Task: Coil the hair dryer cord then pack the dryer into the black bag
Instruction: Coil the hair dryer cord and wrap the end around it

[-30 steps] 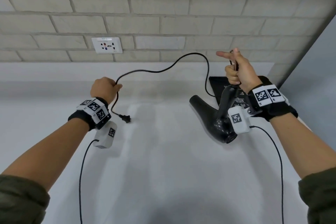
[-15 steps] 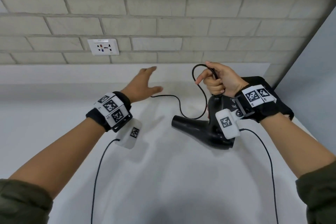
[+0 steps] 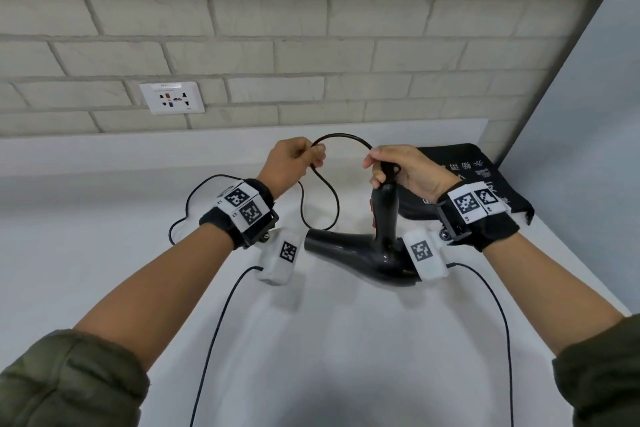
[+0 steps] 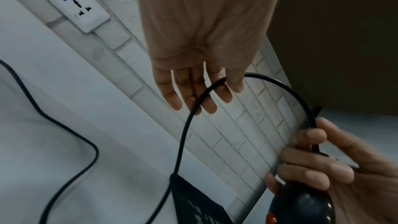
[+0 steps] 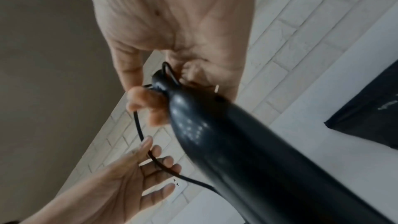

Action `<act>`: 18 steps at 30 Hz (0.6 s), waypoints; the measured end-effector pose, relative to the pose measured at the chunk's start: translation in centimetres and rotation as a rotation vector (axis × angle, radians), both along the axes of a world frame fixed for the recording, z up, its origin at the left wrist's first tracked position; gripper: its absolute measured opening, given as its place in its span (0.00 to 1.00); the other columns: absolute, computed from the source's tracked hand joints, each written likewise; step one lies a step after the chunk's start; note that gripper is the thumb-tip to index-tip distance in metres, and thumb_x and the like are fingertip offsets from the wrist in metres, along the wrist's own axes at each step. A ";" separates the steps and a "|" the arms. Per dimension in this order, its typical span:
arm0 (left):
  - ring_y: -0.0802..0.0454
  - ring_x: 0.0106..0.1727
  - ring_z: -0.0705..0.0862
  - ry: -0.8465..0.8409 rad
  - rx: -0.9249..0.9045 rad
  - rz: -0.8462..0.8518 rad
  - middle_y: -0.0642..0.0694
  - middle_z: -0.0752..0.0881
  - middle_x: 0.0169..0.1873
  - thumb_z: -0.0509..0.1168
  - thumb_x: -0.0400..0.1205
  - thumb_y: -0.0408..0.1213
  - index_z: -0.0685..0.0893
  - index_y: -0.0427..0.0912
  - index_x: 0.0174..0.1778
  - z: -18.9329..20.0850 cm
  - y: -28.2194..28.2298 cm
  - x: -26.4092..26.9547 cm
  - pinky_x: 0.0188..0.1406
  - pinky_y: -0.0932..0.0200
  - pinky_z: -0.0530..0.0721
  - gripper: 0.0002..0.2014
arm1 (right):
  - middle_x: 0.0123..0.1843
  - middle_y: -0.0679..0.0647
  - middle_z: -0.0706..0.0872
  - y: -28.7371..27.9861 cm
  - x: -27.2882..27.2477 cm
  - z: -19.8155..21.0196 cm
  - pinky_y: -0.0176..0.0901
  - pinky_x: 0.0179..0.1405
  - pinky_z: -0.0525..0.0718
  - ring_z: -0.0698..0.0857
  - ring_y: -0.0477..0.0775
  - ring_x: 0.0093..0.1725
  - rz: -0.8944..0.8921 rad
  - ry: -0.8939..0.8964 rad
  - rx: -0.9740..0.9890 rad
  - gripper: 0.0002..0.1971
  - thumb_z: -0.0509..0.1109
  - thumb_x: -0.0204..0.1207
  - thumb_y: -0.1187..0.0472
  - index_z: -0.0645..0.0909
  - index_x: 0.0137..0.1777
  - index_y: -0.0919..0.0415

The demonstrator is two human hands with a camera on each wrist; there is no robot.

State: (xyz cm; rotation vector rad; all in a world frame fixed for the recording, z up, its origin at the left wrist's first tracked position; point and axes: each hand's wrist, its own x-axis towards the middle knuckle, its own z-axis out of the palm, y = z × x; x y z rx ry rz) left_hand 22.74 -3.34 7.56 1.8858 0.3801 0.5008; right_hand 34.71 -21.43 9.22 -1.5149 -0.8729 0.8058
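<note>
The black hair dryer hangs nozzle to the left, just above the white counter. My right hand grips the top of its handle together with the cord's root. From there the black cord arcs left to my left hand, which pinches it between thumb and forefinger. Below that hand the cord hangs in a loop and trails left over the counter. Its plug is hidden. The black bag lies flat behind my right hand.
A white wall socket sits on the brick wall at the back left. A grey panel closes off the right side. Thin wrist-camera cables run down over the counter toward me.
My left hand, open over the counter half a second ago, has moved right and taken hold of the cord near my right hand. The dryer's handle now stands more upright.
</note>
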 end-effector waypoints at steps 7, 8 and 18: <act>0.54 0.42 0.81 0.100 -0.148 -0.029 0.43 0.83 0.42 0.62 0.81 0.46 0.75 0.41 0.43 -1.5 -1.2 0.9 0.37 0.66 0.76 0.11 | 0.13 0.43 0.59 0.6 -0.6 -0.8 0.41 0.37 0.72 0.62 0.43 0.14 -0.152 0.150 0.080 0.24 0.52 0.83 0.47 0.69 0.27 0.57; 0.54 0.41 0.80 0.133 -0.135 -0.053 0.43 0.82 0.43 0.64 0.80 0.41 0.75 0.42 0.41 -2.4 -1.5 1.0 0.35 0.69 0.76 0.08 | 0.12 0.43 0.59 0.8 -0.6 -0.7 0.42 0.36 0.70 0.60 0.43 0.13 -0.154 0.170 0.085 0.24 0.52 0.83 0.47 0.68 0.26 0.57; 0.56 0.40 0.83 0.375 -0.113 -0.230 0.46 0.86 0.37 0.59 0.83 0.34 0.74 0.45 0.38 -8.3 -3.4 0.9 0.40 0.69 0.75 0.07 | 0.12 0.42 0.59 1.1 0.2 -0.5 0.39 0.30 0.75 0.60 0.44 0.13 -0.143 0.254 0.111 0.26 0.48 0.82 0.45 0.67 0.26 0.57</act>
